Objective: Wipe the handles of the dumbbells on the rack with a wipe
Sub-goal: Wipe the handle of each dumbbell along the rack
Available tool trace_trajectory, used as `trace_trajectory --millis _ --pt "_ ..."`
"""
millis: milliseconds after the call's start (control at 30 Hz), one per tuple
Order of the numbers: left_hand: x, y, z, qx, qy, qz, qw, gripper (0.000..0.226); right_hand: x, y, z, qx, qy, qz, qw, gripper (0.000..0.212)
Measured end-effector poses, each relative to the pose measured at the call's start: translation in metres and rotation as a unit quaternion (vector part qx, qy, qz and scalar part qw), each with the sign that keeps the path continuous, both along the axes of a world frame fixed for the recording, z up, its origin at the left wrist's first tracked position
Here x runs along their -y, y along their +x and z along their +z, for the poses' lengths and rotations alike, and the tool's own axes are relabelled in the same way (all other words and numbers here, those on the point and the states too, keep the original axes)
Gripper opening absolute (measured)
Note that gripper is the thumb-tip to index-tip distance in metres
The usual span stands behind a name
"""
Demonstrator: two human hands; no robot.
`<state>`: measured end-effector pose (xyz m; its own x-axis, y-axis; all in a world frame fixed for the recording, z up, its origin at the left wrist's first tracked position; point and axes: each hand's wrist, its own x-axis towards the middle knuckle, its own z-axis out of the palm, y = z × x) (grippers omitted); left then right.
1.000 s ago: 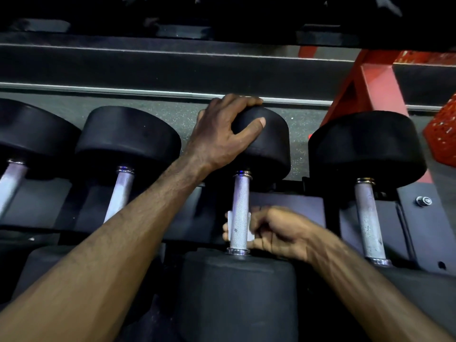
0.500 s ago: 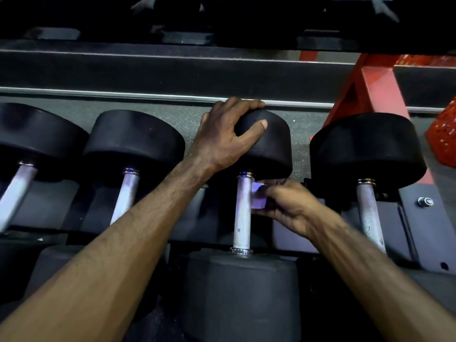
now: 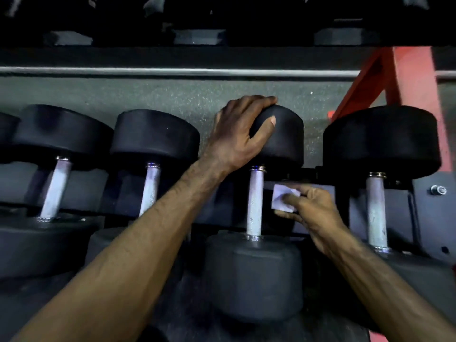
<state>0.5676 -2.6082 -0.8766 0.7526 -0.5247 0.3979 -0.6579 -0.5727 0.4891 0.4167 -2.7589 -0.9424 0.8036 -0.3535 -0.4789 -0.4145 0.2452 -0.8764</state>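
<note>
Several black dumbbells with silver knurled handles lie side by side on the rack. My left hand (image 3: 243,130) grips the far head (image 3: 283,137) of the third dumbbell from above, thumb on its face. That dumbbell's handle (image 3: 255,203) stands bare. My right hand (image 3: 312,213) pinches a small folded white wipe (image 3: 283,197) just right of the handle, a small gap away from it. Further handles show at the left (image 3: 55,191), left of centre (image 3: 149,191) and right (image 3: 376,211).
A dark rack panel with a bolt (image 3: 438,190) sits at the right. A red frame post (image 3: 404,77) rises behind the right dumbbell. Speckled floor (image 3: 160,97) and a metal rail (image 3: 172,71) lie beyond, with an upper shelf of weights above.
My right hand slid the wipe up the third handle from its near end, then pulled it off to the right. My left hand kept its grip on the far head.
</note>
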Motion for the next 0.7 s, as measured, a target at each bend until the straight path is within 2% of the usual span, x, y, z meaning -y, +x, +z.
trace_trajectory --millis 133,233,300,433,600,700 --pt "-0.036 0.005 0.036 -0.02 0.079 -0.051 0.995 0.06 0.007 -0.014 0.028 0.007 0.003 -0.032 0.999 0.023" --pt "-0.081 0.007 0.067 -0.054 0.093 0.013 0.994 0.06 0.0 -0.023 0.052 -0.005 0.003 -0.038 0.999 0.023" --pt "-0.113 0.008 0.086 -0.083 0.143 0.046 0.985 0.061 -0.013 -0.028 0.076 -0.021 0.01 -0.027 0.999 0.022" --pt "-0.174 0.033 0.11 -0.119 0.233 0.021 0.965 0.067 -0.062 -0.024 0.113 -0.035 0.013 0.037 0.999 0.025" --pt "-0.214 0.074 0.075 -0.134 0.276 -0.046 0.951 0.08 -0.136 0.019 0.103 -0.045 0.0 0.048 0.998 0.028" --pt "-0.225 0.083 0.055 -0.123 0.233 -0.079 0.962 0.073 -0.174 0.042 0.087 -0.049 -0.002 0.019 0.999 0.027"
